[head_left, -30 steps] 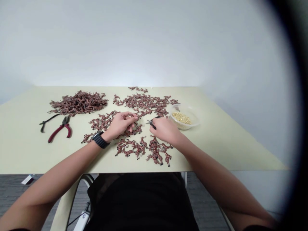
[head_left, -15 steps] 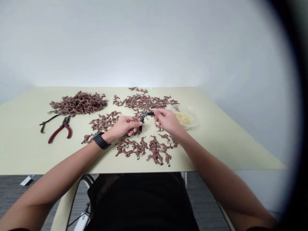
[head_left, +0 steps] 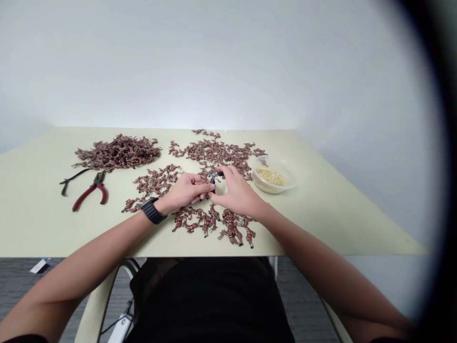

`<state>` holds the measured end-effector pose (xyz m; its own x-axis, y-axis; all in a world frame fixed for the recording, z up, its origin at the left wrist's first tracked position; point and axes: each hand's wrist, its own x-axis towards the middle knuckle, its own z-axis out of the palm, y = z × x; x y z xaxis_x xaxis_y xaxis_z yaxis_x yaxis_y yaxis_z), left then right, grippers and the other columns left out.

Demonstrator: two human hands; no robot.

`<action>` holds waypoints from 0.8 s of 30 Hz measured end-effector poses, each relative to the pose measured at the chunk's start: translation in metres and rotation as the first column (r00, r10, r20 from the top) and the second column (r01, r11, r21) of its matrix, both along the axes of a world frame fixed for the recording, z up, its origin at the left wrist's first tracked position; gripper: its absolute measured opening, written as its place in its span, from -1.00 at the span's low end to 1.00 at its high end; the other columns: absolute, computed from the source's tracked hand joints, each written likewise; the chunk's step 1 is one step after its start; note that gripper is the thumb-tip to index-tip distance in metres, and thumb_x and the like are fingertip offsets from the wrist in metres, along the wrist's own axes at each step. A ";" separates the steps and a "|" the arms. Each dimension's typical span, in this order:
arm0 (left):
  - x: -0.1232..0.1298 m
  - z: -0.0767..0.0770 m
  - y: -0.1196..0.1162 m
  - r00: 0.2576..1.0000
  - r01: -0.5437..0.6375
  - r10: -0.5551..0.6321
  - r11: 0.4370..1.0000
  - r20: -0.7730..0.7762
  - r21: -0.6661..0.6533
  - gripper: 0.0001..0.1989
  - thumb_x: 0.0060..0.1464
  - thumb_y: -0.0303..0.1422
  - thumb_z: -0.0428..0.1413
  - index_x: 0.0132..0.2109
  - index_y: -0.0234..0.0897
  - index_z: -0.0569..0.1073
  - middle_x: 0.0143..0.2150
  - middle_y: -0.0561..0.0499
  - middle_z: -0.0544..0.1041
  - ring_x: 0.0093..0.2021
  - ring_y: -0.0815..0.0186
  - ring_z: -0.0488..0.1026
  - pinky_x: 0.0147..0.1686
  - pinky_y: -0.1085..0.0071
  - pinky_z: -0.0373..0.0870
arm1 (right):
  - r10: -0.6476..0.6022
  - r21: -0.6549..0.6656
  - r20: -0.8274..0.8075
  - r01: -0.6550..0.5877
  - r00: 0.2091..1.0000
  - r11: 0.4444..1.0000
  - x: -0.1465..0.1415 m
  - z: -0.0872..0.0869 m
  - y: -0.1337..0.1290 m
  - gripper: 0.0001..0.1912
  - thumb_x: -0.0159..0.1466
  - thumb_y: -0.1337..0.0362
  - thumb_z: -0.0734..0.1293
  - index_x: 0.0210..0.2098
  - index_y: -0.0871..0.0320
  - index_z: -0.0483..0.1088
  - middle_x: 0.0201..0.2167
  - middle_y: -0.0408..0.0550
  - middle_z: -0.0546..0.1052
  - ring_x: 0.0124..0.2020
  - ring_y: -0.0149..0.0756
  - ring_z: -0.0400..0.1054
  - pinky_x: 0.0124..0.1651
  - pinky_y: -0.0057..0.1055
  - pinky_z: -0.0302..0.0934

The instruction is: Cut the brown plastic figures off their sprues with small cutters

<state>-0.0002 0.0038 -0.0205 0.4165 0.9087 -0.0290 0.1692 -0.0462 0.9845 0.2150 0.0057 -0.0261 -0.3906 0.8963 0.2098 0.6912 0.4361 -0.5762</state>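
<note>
Bright, even, diffuse light washes the pale wall point(head_left: 214, 62), glowing strongest just above the desk point(head_left: 35, 228), and shadows stay faint and soft. A dark, curved lens vignette swallows the right side of the view, fisheye distortion bows the outer areas, and fine detail looks slightly soft.

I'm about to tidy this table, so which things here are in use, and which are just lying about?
In use:
left hand
right hand
small black-handled snips
brown animal figurines around the hands

Apparently just lying about:
heap of figurines
red-handled pliers
clear tub of pale grains
</note>
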 end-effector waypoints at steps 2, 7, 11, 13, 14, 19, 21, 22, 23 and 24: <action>0.001 0.001 -0.002 1.000 0.004 -0.004 1.000 -0.009 0.005 -0.57 0.14 -0.11 0.34 -0.51 -0.31 0.46 -0.71 0.12 0.29 -0.70 0.51 0.12 -0.63 0.48 0.05 | 0.001 0.035 0.051 -0.003 0.999 0.999 -0.002 -0.001 -0.002 -0.28 0.28 -0.02 0.39 0.32 0.10 0.17 0.23 0.23 0.32 0.24 0.15 0.29 0.21 0.02 0.26; 0.003 -0.004 -0.001 0.997 -0.032 0.034 0.999 0.070 -0.038 -0.59 0.13 -0.12 0.35 -0.48 -0.32 0.48 -0.66 0.10 0.34 -0.68 0.52 0.15 -0.63 0.49 0.02 | -0.004 0.122 0.140 -0.013 0.990 0.992 -0.009 -0.001 -0.008 -0.43 0.42 0.07 0.22 0.32 0.20 0.13 0.18 0.29 0.38 0.20 0.13 0.32 0.18 -0.01 0.26; 0.003 -0.009 0.003 0.993 -0.054 0.061 0.996 0.103 -0.071 -0.58 0.10 -0.10 0.37 -0.47 -0.33 0.48 -0.59 0.07 0.41 -0.67 0.53 0.17 -0.63 0.49 0.01 | -0.001 0.145 0.157 -0.022 0.988 0.989 -0.013 -0.002 -0.011 -0.48 0.47 0.13 0.15 0.34 0.22 0.11 0.16 0.30 0.41 0.16 0.11 0.36 0.13 -0.06 0.27; 0.002 -0.010 0.004 0.991 -0.047 0.056 0.996 0.120 -0.079 -0.58 0.10 -0.09 0.37 -0.46 -0.34 0.49 -0.57 0.06 0.42 -0.66 0.53 0.18 -0.63 0.49 0.00 | 0.010 0.135 0.150 -0.031 0.989 0.990 -0.012 -0.002 -0.011 -0.53 0.49 0.13 0.12 0.31 0.21 0.14 0.13 0.28 0.43 0.12 0.08 0.39 0.09 -0.09 0.28; 0.002 -0.009 0.004 0.990 -0.038 0.049 0.996 0.136 -0.085 -0.58 0.11 -0.09 0.37 -0.45 -0.34 0.50 -0.57 0.06 0.42 -0.66 0.53 0.17 -0.63 0.49 0.01 | 0.019 0.126 0.136 -0.036 0.990 0.991 -0.012 -0.002 -0.011 -0.56 0.51 0.12 0.10 0.28 0.20 0.17 0.10 0.26 0.45 0.09 0.06 0.40 0.07 -0.10 0.28; 0.001 -0.008 0.005 0.981 0.008 0.014 0.994 0.196 -0.110 -0.58 0.16 -0.08 0.34 -0.40 -0.35 0.51 -0.55 0.07 0.41 -0.63 0.53 0.17 -0.61 0.50 0.03 | 0.093 0.016 -0.003 -0.092 0.996 0.996 -0.008 0.000 -0.003 -0.66 0.55 0.04 0.05 0.07 0.12 0.25 -0.03 0.14 0.52 -0.08 -0.08 0.45 -0.06 -0.21 0.27; 0.001 -0.009 0.006 0.980 0.019 0.002 0.995 0.199 -0.099 -0.62 0.18 -0.08 0.32 -0.30 -0.35 0.55 -0.47 0.05 0.46 -0.58 0.52 0.23 -0.57 0.52 0.11 | 0.075 -0.030 -0.037 -0.076 0.997 0.997 -0.005 0.001 0.001 -0.66 0.55 0.02 0.03 -0.02 0.10 0.26 -0.17 0.05 0.53 -0.22 -0.13 0.43 -0.17 -0.25 0.24; 0.001 -0.009 0.006 0.980 0.019 0.000 0.996 0.201 -0.090 -0.64 0.19 -0.08 0.32 -0.22 -0.35 0.57 -0.42 0.04 0.48 -0.55 0.50 0.27 -0.54 0.52 0.17 | 0.049 -0.036 -0.044 -0.051 0.998 0.998 -0.003 0.002 0.003 -0.66 0.55 0.02 0.02 -0.05 0.10 0.26 -0.24 0.02 0.52 -0.27 -0.14 0.41 -0.21 -0.26 0.21; 0.000 -0.009 0.007 0.980 0.015 0.001 0.997 0.200 -0.078 -0.64 0.19 -0.09 0.32 -0.12 -0.33 0.58 -0.37 0.03 0.50 -0.51 0.49 0.31 -0.50 0.52 0.22 | 0.018 -0.029 -0.049 -0.020 0.999 0.999 -0.001 0.002 0.004 -0.65 0.54 0.01 0.02 -0.08 0.09 0.26 -0.28 -0.02 0.51 -0.31 -0.15 0.40 -0.23 -0.27 0.18; -0.001 -0.009 0.008 0.981 0.011 0.002 0.998 0.195 -0.064 -0.62 0.20 -0.10 0.32 -0.02 -0.31 0.58 -0.32 0.02 0.51 -0.47 0.48 0.34 -0.46 0.51 0.27 | -0.008 -0.013 -0.052 0.007 0.999 1.000 0.001 0.003 0.006 -0.65 0.54 0.01 0.02 -0.10 0.09 0.27 -0.31 -0.03 0.51 -0.32 -0.16 0.39 -0.24 -0.27 0.16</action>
